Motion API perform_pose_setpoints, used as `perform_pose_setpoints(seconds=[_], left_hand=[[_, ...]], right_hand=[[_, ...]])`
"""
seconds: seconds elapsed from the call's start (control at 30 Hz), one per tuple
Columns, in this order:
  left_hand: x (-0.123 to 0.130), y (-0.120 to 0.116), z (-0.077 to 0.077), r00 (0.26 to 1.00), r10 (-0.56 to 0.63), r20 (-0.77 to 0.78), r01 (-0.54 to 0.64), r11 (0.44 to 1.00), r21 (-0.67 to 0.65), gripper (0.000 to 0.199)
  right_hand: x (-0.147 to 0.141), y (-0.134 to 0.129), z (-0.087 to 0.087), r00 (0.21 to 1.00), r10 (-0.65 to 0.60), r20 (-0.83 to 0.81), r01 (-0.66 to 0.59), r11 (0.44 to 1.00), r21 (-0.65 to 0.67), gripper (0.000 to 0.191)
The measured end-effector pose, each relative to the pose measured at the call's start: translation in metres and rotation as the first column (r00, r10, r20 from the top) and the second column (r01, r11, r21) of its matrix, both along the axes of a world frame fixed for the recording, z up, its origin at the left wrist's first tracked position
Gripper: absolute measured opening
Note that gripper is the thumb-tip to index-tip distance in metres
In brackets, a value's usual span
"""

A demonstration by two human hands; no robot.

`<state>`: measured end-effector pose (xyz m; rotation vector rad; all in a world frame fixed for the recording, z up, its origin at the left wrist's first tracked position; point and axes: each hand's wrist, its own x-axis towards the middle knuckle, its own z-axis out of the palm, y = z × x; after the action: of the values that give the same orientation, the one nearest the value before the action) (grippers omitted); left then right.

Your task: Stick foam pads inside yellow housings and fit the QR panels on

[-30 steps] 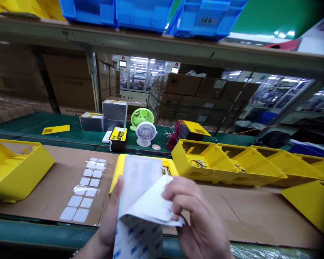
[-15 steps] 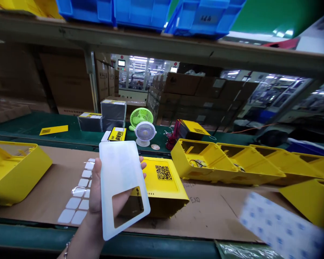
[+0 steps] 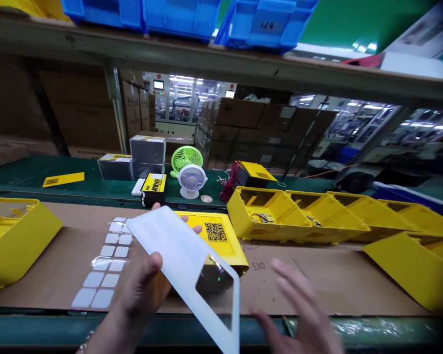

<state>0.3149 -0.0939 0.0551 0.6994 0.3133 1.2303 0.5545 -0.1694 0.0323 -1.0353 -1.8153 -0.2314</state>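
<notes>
A flat white panel (image 3: pixel 177 255) with rounded corners and a see-through window lies tilted across my left hand (image 3: pixel 151 278), which grips its left edge between thumb and fingers. My right hand (image 3: pixel 302 314), slightly blurred, hovers right of the panel's lower end with fingers apart and nothing in it. Behind the panel, partly hidden by it, sits a yellow housing (image 3: pixel 221 253) with a QR code on top. A clear sheet of white square stickers (image 3: pixel 107 250) rests on the cardboard left of my left hand.
Open yellow housings (image 3: pixel 269 216) stand in a row at the right; another yellow housing (image 3: pixel 25 246) is at far left. Cardboard (image 3: pixel 280 290) covers the bench. Behind are a white fan (image 3: pixel 192 179), a green fan (image 3: pixel 186 157) and boxes. Blue bins (image 3: pixel 180 19) sit on the shelf overhead.
The panel has turned in my left hand, its lower end swinging right. The white sheet with blue marks has left view at the right. My right hand has come into view, open.
</notes>
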Motion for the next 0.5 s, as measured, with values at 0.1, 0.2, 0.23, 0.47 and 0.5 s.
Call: perform_pose_setpoints(seconds=[0.1, 0.2, 0.23, 0.47, 0.5], left_hand=[[-0.002, -0.003, 0.001, 0.984, -0.05, -0.172, 0.065, 0.994, 0.084, 0.094], [-0.011, 0.003, 0.006, 0.784, 0.365, -0.503, -0.081, 0.862, 0.5, 0.114], [-0.015, 0.006, 0.01, 0.627, 0.554, -0.548, -0.066, 0.738, 0.671, 0.119], [-0.027, 0.036, 0.036, 0.065, 0.828, -0.557, 0.509, 0.452, 0.732, 0.084], [-0.026, 0.042, 0.036, 0.058, 0.811, -0.583, 0.528, 0.47, 0.707, 0.082]], right_hand=[[-0.029, 0.017, 0.001, 0.98, 0.172, 0.099, -0.168, 0.984, -0.056, 0.057], [-0.042, 0.027, 0.013, 0.979, 0.128, -0.158, -0.153, 0.975, -0.161, 0.04], [-0.043, 0.029, 0.019, 0.96, 0.1, -0.26, -0.161, 0.961, -0.225, 0.032], [-0.038, 0.051, 0.035, 0.725, 0.125, -0.677, -0.541, 0.712, -0.448, 0.044], [-0.036, 0.055, 0.033, 0.728, 0.099, -0.678, -0.524, 0.719, -0.458, 0.05]])
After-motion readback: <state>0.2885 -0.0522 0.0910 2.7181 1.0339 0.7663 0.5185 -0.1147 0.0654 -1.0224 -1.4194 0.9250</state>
